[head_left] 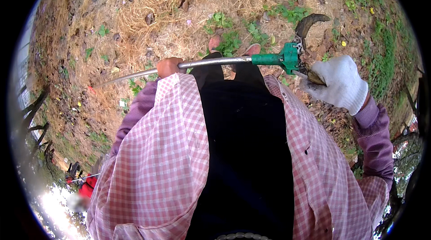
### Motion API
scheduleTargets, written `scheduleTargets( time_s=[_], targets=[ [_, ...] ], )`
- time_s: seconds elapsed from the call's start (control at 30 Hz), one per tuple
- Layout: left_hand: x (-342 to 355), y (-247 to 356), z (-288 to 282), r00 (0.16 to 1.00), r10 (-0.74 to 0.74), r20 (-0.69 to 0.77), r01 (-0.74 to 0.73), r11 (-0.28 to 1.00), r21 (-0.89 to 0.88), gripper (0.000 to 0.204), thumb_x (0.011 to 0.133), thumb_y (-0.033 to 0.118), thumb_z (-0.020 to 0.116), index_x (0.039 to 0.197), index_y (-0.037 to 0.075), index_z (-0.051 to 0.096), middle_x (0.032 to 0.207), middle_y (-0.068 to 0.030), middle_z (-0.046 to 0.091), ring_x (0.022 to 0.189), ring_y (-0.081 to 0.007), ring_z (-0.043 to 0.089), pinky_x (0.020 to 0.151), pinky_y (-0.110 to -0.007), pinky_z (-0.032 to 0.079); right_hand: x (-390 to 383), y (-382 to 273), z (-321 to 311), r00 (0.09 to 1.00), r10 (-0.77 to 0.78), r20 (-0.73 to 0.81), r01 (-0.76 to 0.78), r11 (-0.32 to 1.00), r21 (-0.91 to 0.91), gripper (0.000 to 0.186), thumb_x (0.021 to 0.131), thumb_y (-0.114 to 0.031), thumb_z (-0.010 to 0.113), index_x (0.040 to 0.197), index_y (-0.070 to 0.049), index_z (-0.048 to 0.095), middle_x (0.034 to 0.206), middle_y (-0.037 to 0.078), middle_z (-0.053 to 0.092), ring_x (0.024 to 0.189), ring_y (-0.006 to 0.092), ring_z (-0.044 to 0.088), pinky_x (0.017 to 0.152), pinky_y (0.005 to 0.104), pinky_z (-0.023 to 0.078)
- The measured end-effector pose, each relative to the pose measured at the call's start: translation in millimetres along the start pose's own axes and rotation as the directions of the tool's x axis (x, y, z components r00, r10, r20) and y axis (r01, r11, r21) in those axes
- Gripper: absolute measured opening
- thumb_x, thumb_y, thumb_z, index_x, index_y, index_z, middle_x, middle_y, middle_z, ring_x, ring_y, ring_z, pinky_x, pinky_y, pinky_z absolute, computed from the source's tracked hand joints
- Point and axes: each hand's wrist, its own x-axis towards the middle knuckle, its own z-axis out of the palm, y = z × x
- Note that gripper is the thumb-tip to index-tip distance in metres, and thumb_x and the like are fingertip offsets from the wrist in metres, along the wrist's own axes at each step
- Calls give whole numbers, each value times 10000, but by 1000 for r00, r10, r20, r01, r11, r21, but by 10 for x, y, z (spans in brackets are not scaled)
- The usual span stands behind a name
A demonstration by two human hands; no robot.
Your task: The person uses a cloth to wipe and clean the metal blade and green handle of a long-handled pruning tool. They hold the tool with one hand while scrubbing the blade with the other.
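A long metal pole lies crosswise in front of me, with a green fitting at its right end. My bare left hand is wrapped round the pole left of the middle. From the green fitting a dark curved piece sticks out on the far side. My right hand, in a white knitted glove, is closed just right of the fitting. Something brown and dirty shows at its fingers, beside a thin silvery part; I cannot tell what it is.
Dry straw and fallen leaves cover the ground, with green weeds near my shoes. Denser greenery grows at the right. At the lower left a person in red is in the distance. Dark branches stand at the left edge.
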Motion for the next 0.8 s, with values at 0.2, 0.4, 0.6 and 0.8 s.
scheduleTargets(
  time_s=[0.2, 0.4, 0.6, 0.8],
  targets=[
    [19, 23, -108, 1000, 25, 2, -26, 996, 91, 110, 654, 226, 695, 599, 134, 669, 526, -77, 586, 444, -233, 574, 462, -353, 466, 93, 170, 12, 989, 57, 139, -106, 918, 382, 290, 713, -338, 692, 667, -72, 585, 536, 137, 523, 495, 291, 566, 463, 374, 434],
    [8, -16, -71, 1000, -2, 1, 2, 995, 101, 151, 699, 294, 706, 649, 153, 687, 555, -74, 605, 466, -250, 587, 477, -365, 473, 102, -54, -103, 999, 1, 44, 5, 993, -119, 329, 722, -406, 665, 679, -88, 595, 525, 110, 539, 498, 287, 576, 474, 404, 450],
    [150, 38, -34, 995, 21, -95, -18, 999, 35, 216, 715, 304, 701, 612, 118, 665, 543, -92, 584, 468, -282, 568, 464, -382, 454, 81, -169, -209, 989, 139, -47, -145, 976, -162, 330, 724, -417, 657, 682, -94, 601, 525, 113, 552, 511, 293, 589, 479, 412, 462],
    [213, -3, -13, 989, 14, -146, -4, 997, 74, 227, 728, 343, 688, 633, 138, 670, 541, -88, 594, 444, -270, 571, 445, -389, 449, 47, -234, -241, 962, 262, -77, -269, 956, -115, 349, 717, -428, 661, 705, -85, 600, 540, 124, 557, 526, 308, 592, 477, 406, 462]
  ],
)
